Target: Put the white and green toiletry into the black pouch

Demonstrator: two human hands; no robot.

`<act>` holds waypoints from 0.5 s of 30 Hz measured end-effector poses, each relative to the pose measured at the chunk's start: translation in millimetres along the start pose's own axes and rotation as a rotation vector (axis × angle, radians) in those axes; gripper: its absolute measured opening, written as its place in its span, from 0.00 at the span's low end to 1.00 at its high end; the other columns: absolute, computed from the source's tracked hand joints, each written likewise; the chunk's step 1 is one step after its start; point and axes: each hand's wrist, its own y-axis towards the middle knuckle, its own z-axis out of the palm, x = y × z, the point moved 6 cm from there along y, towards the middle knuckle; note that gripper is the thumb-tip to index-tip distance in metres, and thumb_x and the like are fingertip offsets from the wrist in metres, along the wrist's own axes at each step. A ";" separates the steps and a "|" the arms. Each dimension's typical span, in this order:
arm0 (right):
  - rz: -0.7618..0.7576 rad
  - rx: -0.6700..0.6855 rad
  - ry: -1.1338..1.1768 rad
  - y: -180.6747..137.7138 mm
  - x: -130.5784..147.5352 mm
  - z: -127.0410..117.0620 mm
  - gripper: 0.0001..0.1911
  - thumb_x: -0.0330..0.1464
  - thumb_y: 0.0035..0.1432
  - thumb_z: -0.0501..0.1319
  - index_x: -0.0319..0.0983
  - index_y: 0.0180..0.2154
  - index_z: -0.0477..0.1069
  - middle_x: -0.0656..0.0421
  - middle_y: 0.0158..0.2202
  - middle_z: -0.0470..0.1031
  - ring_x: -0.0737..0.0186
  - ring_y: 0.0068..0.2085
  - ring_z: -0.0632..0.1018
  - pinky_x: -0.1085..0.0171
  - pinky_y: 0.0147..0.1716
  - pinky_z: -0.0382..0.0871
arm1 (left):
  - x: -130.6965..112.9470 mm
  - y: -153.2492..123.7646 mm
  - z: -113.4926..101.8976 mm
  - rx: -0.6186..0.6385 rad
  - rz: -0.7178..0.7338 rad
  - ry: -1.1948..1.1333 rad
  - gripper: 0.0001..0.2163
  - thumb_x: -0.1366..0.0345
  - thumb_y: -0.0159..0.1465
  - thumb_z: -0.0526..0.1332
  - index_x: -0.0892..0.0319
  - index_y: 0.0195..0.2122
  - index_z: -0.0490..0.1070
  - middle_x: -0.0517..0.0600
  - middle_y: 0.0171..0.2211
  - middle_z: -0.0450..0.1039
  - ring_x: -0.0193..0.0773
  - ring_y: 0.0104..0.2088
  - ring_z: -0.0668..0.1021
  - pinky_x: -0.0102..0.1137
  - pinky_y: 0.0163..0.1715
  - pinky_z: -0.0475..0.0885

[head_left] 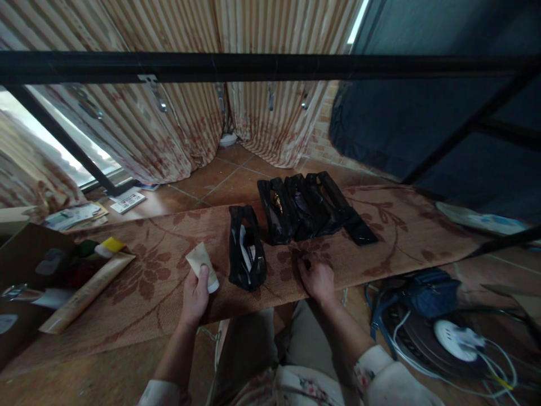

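Note:
My left hand (196, 294) is closed around a cream-coloured squeeze tube (201, 260), its white cap pointing down and right. Just right of it stands a black mesh pouch (247, 248), open at the top, with white and dark items inside. Three more black pouches sit side by side farther back: a left one (275, 211), a middle one (301, 206) and a right one (324, 202). My right hand (316, 277) rests on the patterned cloth (177, 225) in front of them, fingers curled in and no object showing in it.
At the left, an open cardboard box (34, 254) holds tubes and bottles, with a long tan tube (87, 293) over its edge. A black phone (361, 228) lies by the right pouch. A dark metal bar (253, 67) crosses ahead. A power strip (456, 340) with cables sits lower right.

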 end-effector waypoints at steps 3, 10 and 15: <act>-0.017 -0.009 0.013 -0.2 1.4 -1.4 0.12 0.39 0.63 0.53 0.41 0.37 0.72 0.58 0.36 0.74 0.64 0.34 0.73 0.67 0.30 0.55 | 2.1 1.0 1.2 0.014 0.020 0.003 0.16 0.51 0.63 0.53 0.59 0.29 0.66 0.47 0.24 0.68 0.37 0.26 0.71 0.29 0.28 0.66; -0.012 0.005 0.003 0.2 0.4 0.2 0.13 0.39 0.63 0.52 0.41 0.37 0.72 0.58 0.35 0.75 0.65 0.33 0.73 0.67 0.30 0.55 | 8.3 2.7 6.9 0.029 -0.004 -0.029 0.14 0.53 0.59 0.59 0.60 0.28 0.66 0.46 0.23 0.67 0.35 0.24 0.70 0.28 0.26 0.66; -0.032 -0.019 0.000 -0.3 0.5 0.2 0.13 0.39 0.63 0.52 0.41 0.37 0.72 0.58 0.36 0.75 0.64 0.35 0.73 0.67 0.30 0.55 | 10.9 2.5 10.2 0.033 -0.052 -0.045 0.14 0.54 0.53 0.64 0.60 0.29 0.67 0.46 0.24 0.69 0.35 0.24 0.71 0.28 0.26 0.67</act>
